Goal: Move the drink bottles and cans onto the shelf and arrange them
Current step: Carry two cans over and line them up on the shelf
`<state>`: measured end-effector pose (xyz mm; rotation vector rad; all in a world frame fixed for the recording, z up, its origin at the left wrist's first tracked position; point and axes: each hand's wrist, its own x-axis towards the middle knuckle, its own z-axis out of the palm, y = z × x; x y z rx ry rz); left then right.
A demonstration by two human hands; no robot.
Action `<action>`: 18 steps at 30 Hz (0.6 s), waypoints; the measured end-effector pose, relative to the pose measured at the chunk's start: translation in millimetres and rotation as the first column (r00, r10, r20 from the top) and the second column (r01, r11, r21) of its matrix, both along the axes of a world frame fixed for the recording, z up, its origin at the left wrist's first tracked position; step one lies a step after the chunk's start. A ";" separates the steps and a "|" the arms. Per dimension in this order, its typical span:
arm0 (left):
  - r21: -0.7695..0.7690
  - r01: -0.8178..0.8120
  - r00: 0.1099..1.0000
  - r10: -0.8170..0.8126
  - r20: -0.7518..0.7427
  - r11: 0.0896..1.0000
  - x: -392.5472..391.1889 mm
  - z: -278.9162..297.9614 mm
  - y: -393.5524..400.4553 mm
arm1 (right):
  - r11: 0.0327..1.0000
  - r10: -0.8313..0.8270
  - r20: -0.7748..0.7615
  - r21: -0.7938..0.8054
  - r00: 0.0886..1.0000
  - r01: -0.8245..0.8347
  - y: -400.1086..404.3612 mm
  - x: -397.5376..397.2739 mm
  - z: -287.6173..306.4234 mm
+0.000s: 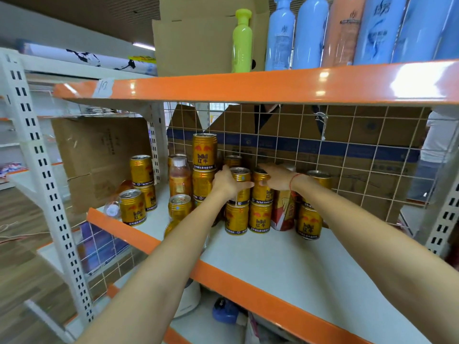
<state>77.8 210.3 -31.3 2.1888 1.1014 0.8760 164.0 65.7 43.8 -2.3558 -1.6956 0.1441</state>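
Observation:
Several gold energy drink cans stand stacked on the white shelf [285, 259] with the orange front edge. My left hand [224, 183] grips a gold can [242, 178] that sits on top of a lower can [236, 219]. My right hand [277, 178] curls round the neighbouring upper can [260, 194], its wrist wearing a red string. A tall stack of three cans [204, 151] rises to the left, beside an orange juice bottle [179, 178]. A red and white can [283, 214] stands below my right wrist.
A white wire grid [347, 150] backs the shelf, with cardboard boxes behind it. The upper orange shelf [248, 88] carries a green bottle [242, 40], blue and orange bottles and a box. A perforated post [37, 157] stands on the left. A person stands behind on the right.

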 end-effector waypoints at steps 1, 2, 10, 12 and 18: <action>-0.003 -0.020 1.000 0.020 -0.006 1.000 0.2 0.5 1.0 | 1.000 -0.021 -0.014 -0.002 1.000 0.021 8.7 13.0 -4.3; 0.001 -0.031 0.999 0.031 -0.018 1.000 0.4 1.1 2.3 | 0.999 -0.030 -0.016 0.014 0.999 0.030 17.8 20.4 -12.4; -0.096 0.040 0.998 -0.043 -0.037 0.995 -11.6 13.1 0.3 | 0.998 -0.004 -0.014 0.062 1.000 0.005 32.7 30.7 -19.9; -0.131 0.079 0.996 -0.085 -0.039 0.988 -17.0 19.2 -2.7 | 0.998 0.000 -0.025 0.059 1.000 0.001 31.3 34.8 -20.5; -0.219 0.204 0.975 -0.218 -0.042 0.954 -33.0 33.7 -4.7 | 0.997 0.015 -0.043 0.072 0.999 -0.012 14.9 37.2 -14.8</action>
